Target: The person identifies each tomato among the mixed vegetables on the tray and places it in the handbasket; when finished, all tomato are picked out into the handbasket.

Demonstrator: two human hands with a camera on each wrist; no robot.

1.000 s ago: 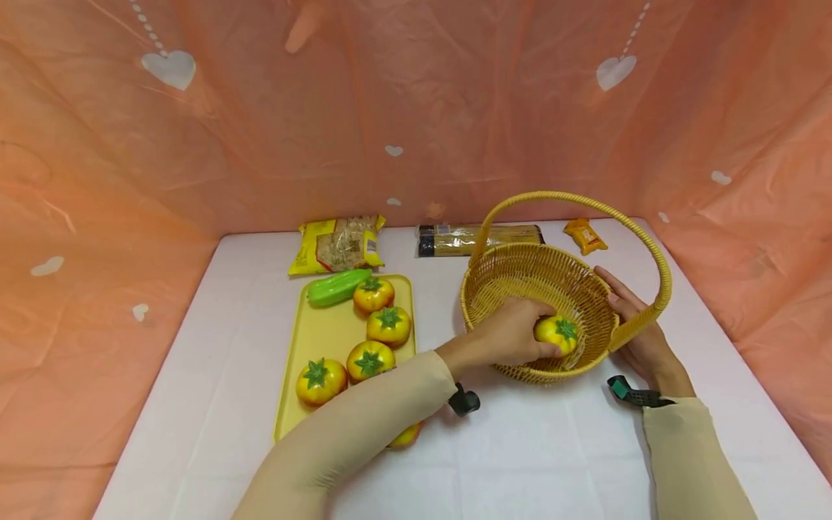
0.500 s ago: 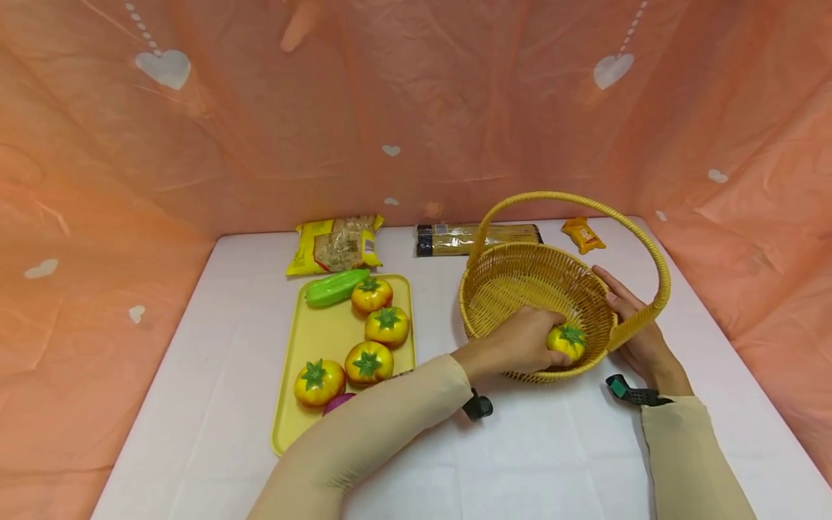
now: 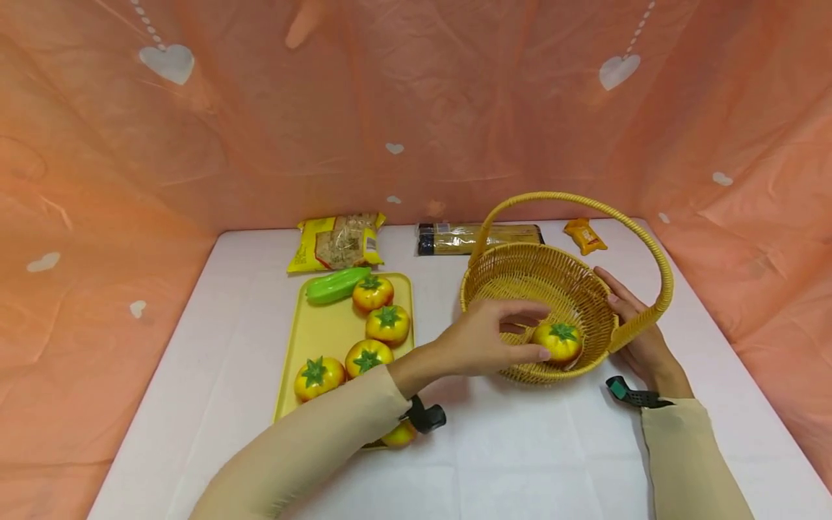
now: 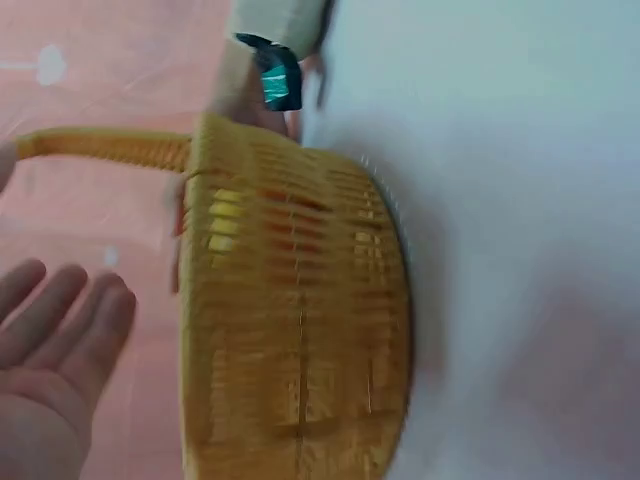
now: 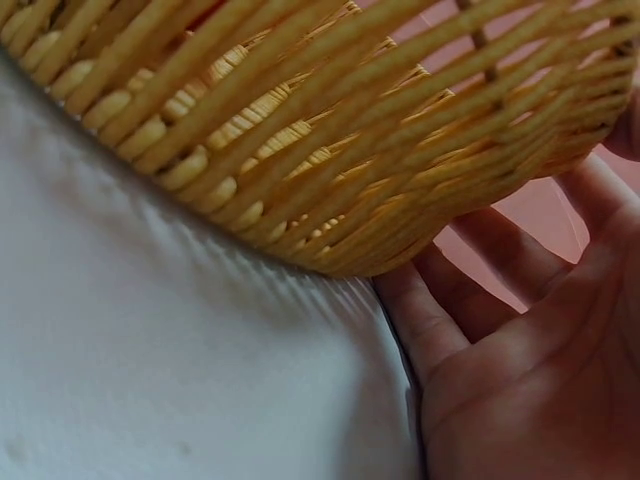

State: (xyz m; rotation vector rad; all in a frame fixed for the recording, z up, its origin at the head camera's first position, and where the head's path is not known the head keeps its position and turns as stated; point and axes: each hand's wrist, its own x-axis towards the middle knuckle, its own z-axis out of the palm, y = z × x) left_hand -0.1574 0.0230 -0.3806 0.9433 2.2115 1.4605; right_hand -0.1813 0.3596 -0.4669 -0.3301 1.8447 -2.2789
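A yellow-and-red tomato [image 3: 560, 347] with a green star-shaped top sits inside the wicker basket [image 3: 581, 282], near its front right. My left hand [image 3: 477, 338] hovers over the basket's left front side, fingers and thumb apart, holding nothing. In the left wrist view, the fingers [image 4: 85, 315] of that hand spread beside the rim, and yellow patches show through the weave. At the basket's right side, my right hand [image 3: 640, 339] rests against the outer wall below the handle base. In the right wrist view its fingers [image 5: 510, 250] lie fairly straight along the weave.
On the left, a yellow tray [image 3: 321, 328] bears several tomatoes [image 3: 388, 325] and a long green vegetable [image 3: 338, 286]; my left sleeve covers its front. Behind are a yellow food bag [image 3: 338, 242], a clear-wrapped bundle [image 3: 455, 238] and an orange packet [image 3: 585, 236]. The basket handle [image 3: 559, 196] arches upright.
My left hand has let go of the tomato, opened its fingers and drawn back to the left. The tomato stays in the basket. My right hand has kept its place.
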